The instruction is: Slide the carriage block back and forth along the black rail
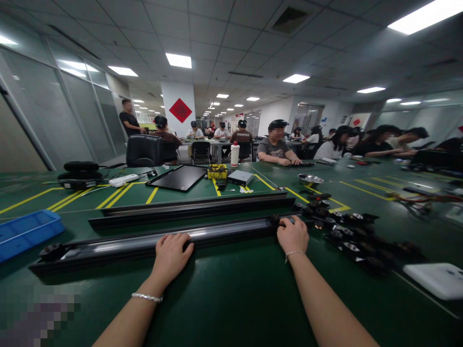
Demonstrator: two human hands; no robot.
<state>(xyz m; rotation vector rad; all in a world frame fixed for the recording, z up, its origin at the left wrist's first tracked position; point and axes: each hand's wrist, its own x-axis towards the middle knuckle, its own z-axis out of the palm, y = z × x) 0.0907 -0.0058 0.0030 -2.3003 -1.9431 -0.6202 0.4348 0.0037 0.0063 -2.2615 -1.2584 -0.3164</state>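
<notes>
A long black channel (123,254) lies across the green table in front of me, with a shiny dark tube (224,231) inside it. My left hand (173,253) grips the near side of the channel around its middle, fingers over the rim and tube. At the channel's right end, my right hand (293,233) closes on a small black end piece (277,220), partly hidden by the fingers. Another black part (52,251) sits in the left end. Just behind lie similar empty long black channels (195,206). Several black-and-silver small parts (349,236) are piled right of my right hand.
A blue tray (31,233) stands at the left, and a white box-like object (436,279) at the right. Farther back are a flat black panel (177,178), a yellow item with cables (217,171), a grey box (240,178), a metal bowl (310,179) and a white bottle (235,155). Other people sit beyond.
</notes>
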